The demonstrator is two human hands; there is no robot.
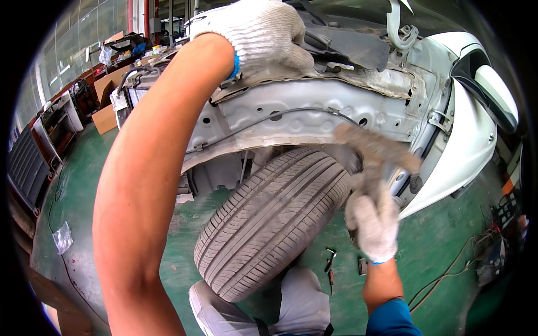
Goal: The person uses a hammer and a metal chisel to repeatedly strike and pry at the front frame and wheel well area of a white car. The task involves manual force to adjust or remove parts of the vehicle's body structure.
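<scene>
My left hand [260, 36], in a knitted white glove, reaches to the upper edge of the car's bare inner fender panel [302, 98]; its fingers are curled, and what they hold is hidden. My gloved right hand [375, 224] grips a hammer [381, 151], blurred by motion, whose head is raised in front of the panel's right end. A cable runs along the panel. Below the panel, a wheel's tyre [269, 224] leans out toward my legs.
The white car door and mirror [465, 145] are at the right. Small tools [330, 269] lie on the green floor. A tool cabinet [28, 168], cardboard boxes [103, 117] and a clear bag [63, 238] are at the left. Hoses and equipment [487, 257] lie at the lower right.
</scene>
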